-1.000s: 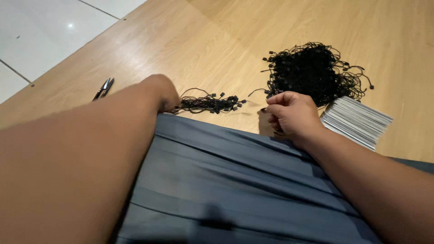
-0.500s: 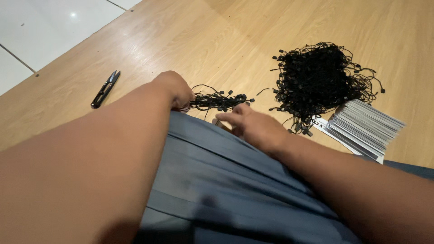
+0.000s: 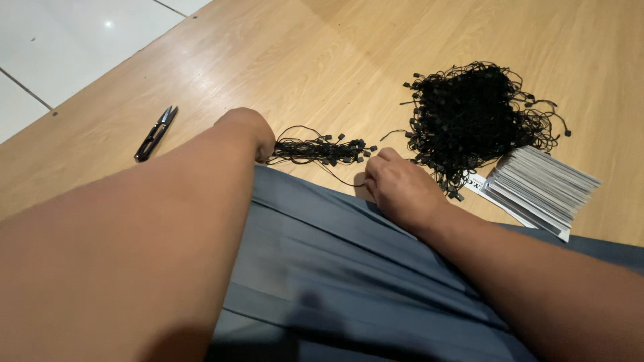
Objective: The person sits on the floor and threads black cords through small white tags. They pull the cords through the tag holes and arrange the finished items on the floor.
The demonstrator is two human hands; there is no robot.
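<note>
My left hand (image 3: 249,131) is curled, knuckles up, at the far edge of the grey pleated fabric (image 3: 349,268). A small bundle of black tag strings (image 3: 322,149) runs out of its grip onto the wooden floor. My right hand (image 3: 401,189) rests back up on the fabric's edge, its fingers bent down just right of that bundle. Its fingertips are hidden. A thin black loop lies between the bundle and these fingers. A large tangled pile of black tag strings (image 3: 477,115) lies further right.
A stack of white cards (image 3: 542,192) lies fanned beside the big pile at the right. Black thread snips (image 3: 155,133) lie on the wooden floor (image 3: 282,60) to the left. White tiles (image 3: 60,47) begin at the upper left.
My right hand has moved left, from beside the card stack to just right of the small bundle. My left hand has kept its place.
</note>
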